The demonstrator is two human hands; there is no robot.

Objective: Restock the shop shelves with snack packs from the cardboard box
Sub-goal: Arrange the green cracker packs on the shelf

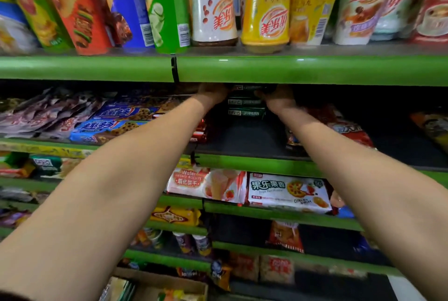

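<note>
Both arms reach deep into second shelf from top. Left hand (213, 95) and right hand (278, 98) sit at either side of a stack of dark green snack packs (246, 106), at the top pack level, right under the green shelf edge (300, 70). Fingers are in shadow and partly hidden by that edge; hands appear to flank and touch the top pack's ends, but whether they grip it I cannot tell. Hands apart, stack between them.

Stack stands at back of the dark shelf floor (244, 135), at least three packs high, white labels facing out. Floor in front of stack is bare.

Left of left forearm: blue cookie packs (109, 126) lying flat, purple-grey bags (41, 116) beyond them. A small red pack (200, 131) just beside left forearm. Right of right forearm: red bags (349, 131).

Shelf above: tall crisp boxes (80, 7) leaning, milk tea cups (264, 7) upright in a row.

Shelf below: pink wafer pack (201, 183), white fruit biscuit pack (288, 191) side by side. Lower shelves hold more mixed snacks, blurred.

Cardboard box (167, 285) at bottom edge of frame, below left forearm, open, with some packs inside, well apart from the hands.
</note>
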